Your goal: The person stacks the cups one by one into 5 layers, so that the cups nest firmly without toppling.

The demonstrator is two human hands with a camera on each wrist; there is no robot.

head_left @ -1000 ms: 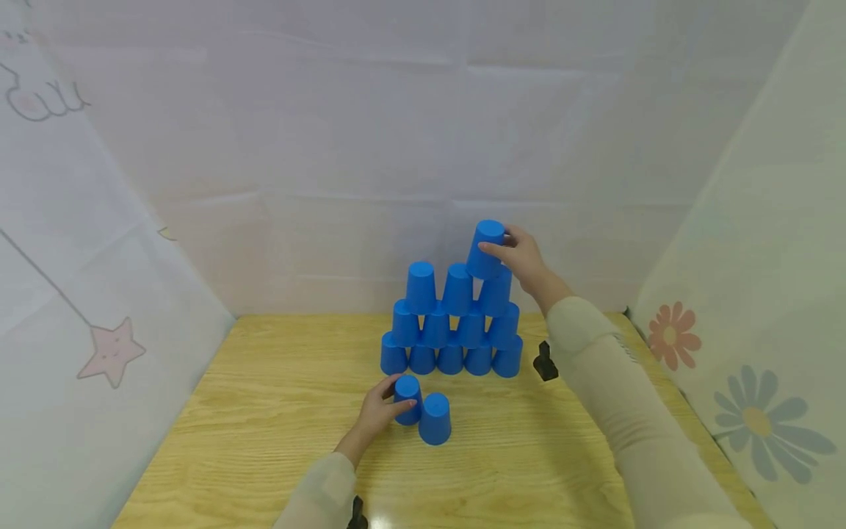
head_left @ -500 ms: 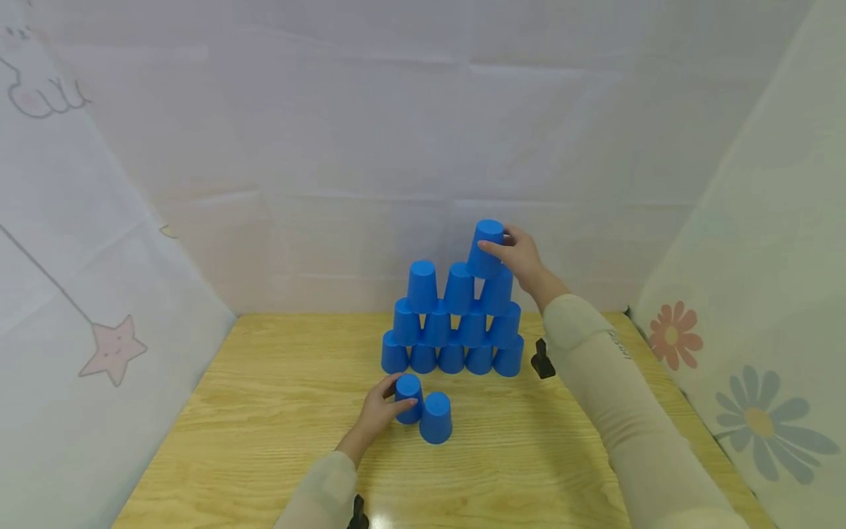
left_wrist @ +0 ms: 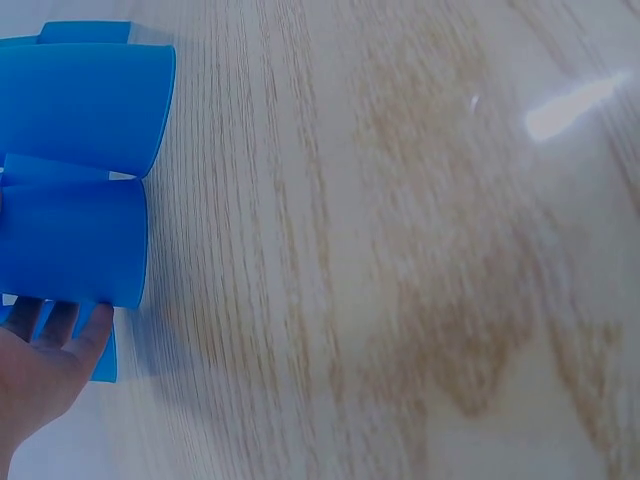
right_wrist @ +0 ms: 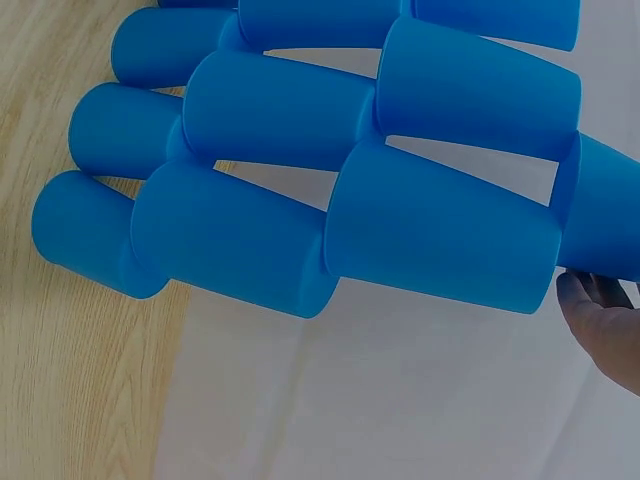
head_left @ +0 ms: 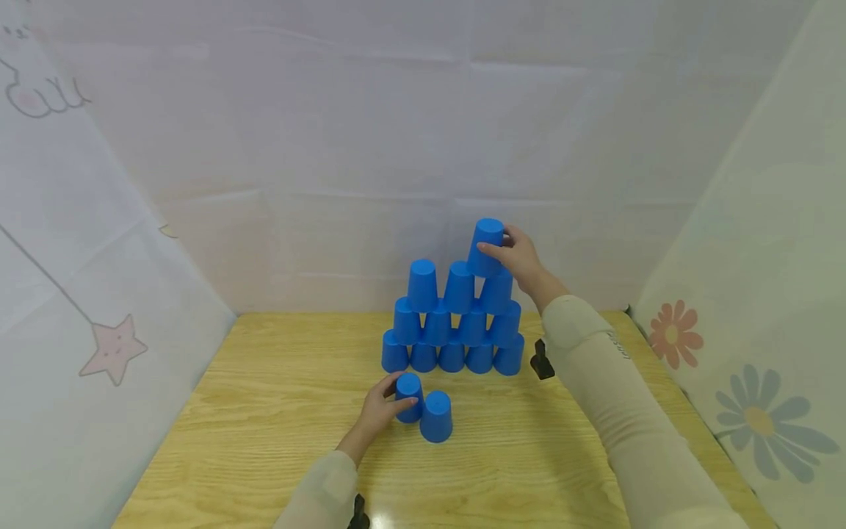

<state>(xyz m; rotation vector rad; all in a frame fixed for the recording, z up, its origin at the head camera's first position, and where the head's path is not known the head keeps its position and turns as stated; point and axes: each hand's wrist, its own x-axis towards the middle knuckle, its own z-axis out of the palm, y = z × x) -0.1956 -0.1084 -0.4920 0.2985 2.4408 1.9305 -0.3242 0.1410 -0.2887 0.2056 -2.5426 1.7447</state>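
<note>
Upside-down blue cups form a stepped pyramid [head_left: 452, 323] at the back of the table, with three cups in its third row. My right hand [head_left: 522, 258] grips a blue cup [head_left: 483, 263] at the top right, its rim on the middle and right cups of that row. In the right wrist view this cup [right_wrist: 606, 215] meets the cup [right_wrist: 445, 225] beneath it. Down in front, my left hand [head_left: 378, 410] holds another upside-down blue cup [head_left: 408, 397] standing on the table. Right beside that one stands a loose blue cup [head_left: 436, 417].
The wooden table [head_left: 277, 382] runs back to a pale cloth wall [head_left: 344, 162]. Patterned cloth sides with a star [head_left: 112, 349] and flowers [head_left: 670, 334] close off left and right. A small black device [head_left: 543, 360] shows by the right sleeve [head_left: 615, 397].
</note>
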